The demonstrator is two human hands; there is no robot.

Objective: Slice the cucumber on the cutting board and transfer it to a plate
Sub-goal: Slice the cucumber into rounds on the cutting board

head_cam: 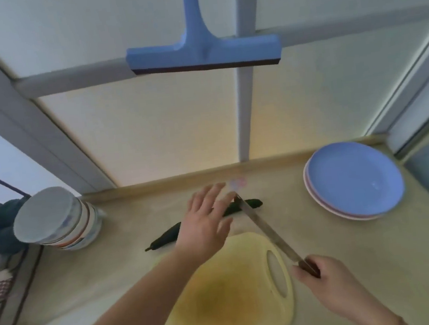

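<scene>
The left hand point(204, 222), on a forearm reaching in from the bottom edge, is hovering over the cucumber point(168, 235) with its fingers point(206, 192) spread and released, grasping nothing; it looks to be going for the cucumber so as to bring it onto the cutting board point(223, 295). The right hand point(320, 276) is gripping the handle of a long knife point(267, 234), fingers clenched round it, and the blade is slanting up and away from the body, its tip lying over the cucumber's far end, probably to keep the edge out of the other hand's way. The cucumber is lying on the bench point(100, 269) just beyond the board's far edge, not yet on it and apparently uncut; whether the knife tip is touching it cannot be told through the blur. The yellowish board is sitting nearest the person with its handle slot turned to the right. A blue plate point(354, 178), stacked on a pinkish one, is waiting to the right within easy reach for the slices. A stack of bowls point(57, 220) is standing at the left, and a blue squeegee point(203, 54) is hanging on the window above.
</scene>
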